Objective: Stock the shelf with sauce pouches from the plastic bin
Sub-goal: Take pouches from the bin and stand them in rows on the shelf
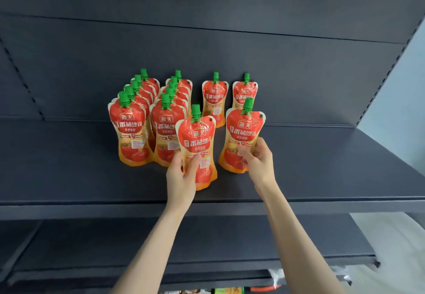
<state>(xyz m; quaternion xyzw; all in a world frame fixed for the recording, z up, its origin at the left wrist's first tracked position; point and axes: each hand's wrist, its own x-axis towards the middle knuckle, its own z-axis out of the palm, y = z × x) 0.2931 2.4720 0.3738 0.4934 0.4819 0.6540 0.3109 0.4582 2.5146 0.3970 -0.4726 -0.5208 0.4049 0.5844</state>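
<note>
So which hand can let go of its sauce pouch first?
Probably the right hand: the upright pouch it holds lines up before the back pouch. The left hand grips a tilted pouch nearer the shelf edge.

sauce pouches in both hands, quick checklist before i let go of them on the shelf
1. Left hand grips the left pouch low on its body: ok.
2. Right hand holds the right pouch at its side: ok.
3. Both held pouches roughly upright, labels facing out: ok.
4. A back pouch stands behind each to line up with, the third-row pouch and the fourth-row pouch: ok.
5. Held pouches' bases seated flat on the shelf: cannot tell.
6. Left pouch clear of the second-row front pouch: cannot tell, they overlap in this view.
</note>
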